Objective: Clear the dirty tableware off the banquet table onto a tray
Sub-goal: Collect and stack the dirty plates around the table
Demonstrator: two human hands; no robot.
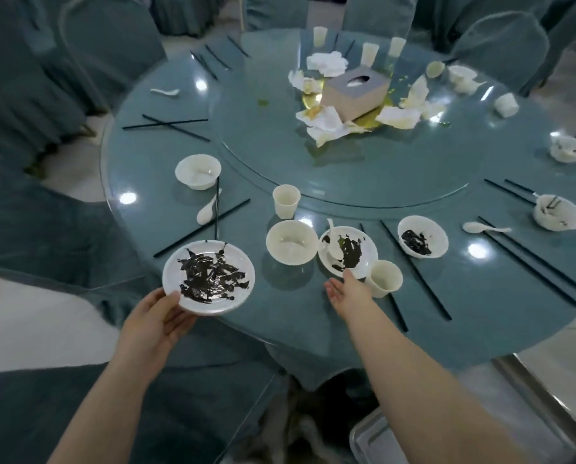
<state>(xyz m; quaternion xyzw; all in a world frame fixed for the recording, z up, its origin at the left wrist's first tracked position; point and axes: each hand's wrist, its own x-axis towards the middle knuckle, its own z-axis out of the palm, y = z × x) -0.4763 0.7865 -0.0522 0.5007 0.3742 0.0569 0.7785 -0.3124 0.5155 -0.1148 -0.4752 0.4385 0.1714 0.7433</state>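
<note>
— Where are the hands?

— The left hand (159, 316) sits at lower left of the frame, its fingers under and thumb on the near rim of a white plate (209, 276) smeared with dark sauce, which overhangs the near edge of the round bench (480, 313). The right hand (346, 291) reaches in at lower centre, fingers straight and spread loosely, its fingertips at the near rim of a second smeared plate (348, 251); whether they touch it cannot be told.

— What lies on that second plate?

— A white spoon (333, 244). A clean bowl (292, 241) stands just left of it, a paper cup (384, 277) just right of it, beside the hand.

— And the tray?

— A corner of a metal tray (366, 440) shows at the bottom right of the frame, below the bench edge.

— Anything farther back?

— A sauce-stained bowl (423, 236) right of centre, black chopsticks (530, 259) scattered about, and a tissue box (356, 92) among crumpled napkins (326, 63) at upper centre.
</note>
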